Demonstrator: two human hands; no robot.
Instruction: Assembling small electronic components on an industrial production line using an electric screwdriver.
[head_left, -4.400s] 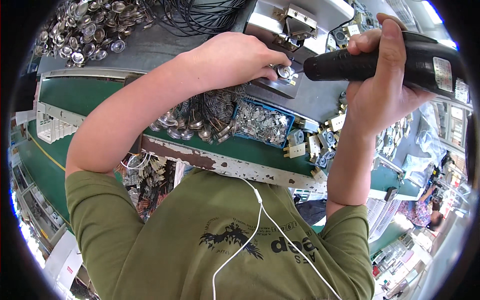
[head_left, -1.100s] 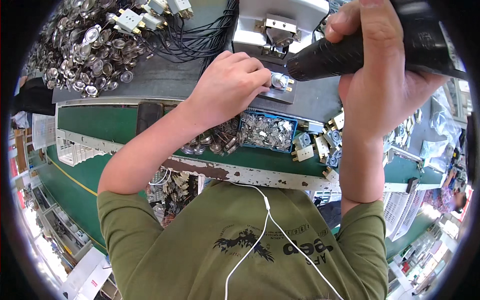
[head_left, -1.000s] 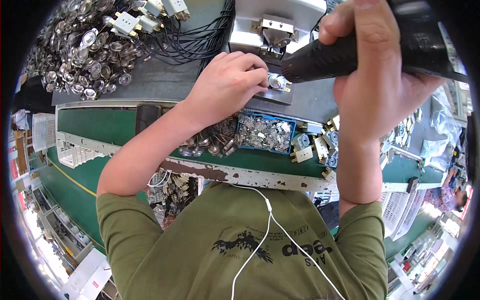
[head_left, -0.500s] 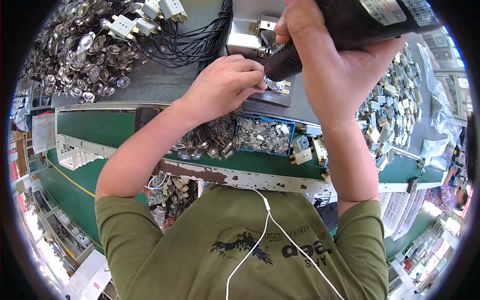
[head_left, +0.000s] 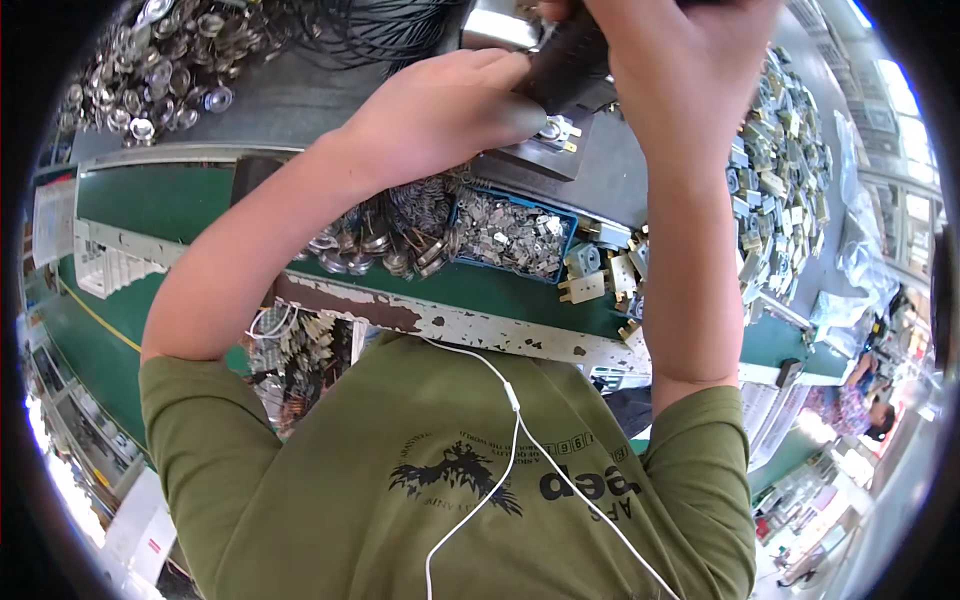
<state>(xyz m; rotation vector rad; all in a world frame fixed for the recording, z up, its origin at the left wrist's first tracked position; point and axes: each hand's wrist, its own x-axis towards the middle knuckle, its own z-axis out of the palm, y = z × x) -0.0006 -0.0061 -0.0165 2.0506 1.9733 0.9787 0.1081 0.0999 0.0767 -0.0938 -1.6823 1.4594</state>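
My right hand (head_left: 690,90) is wrapped round a black electric screwdriver (head_left: 572,62), most of which runs out of the upper edge. Its nose points down and left, beside my left hand (head_left: 430,115). The left fingers are smeared by motion close to the screwdriver's nose, so I cannot see whether they pinch anything. Just below the nose, a small part with brass prongs (head_left: 568,136) rests on a dark metal block (head_left: 545,163). The screwdriver's tip is hidden behind the left fingertips.
Small metal pieces (head_left: 512,235) fill a blue tray (head_left: 571,240) at the near bench edge. Pale plug housings (head_left: 588,285) lie beside it, with a large heap of housings (head_left: 785,190) to the right. Round metal cups (head_left: 150,75) and black cables (head_left: 375,35) cover the far left.
The whole view has shifted, so the bench sits higher and further left. The screwdriver's nose has lifted slightly off the pronged part, and my left fingers are now blurred.
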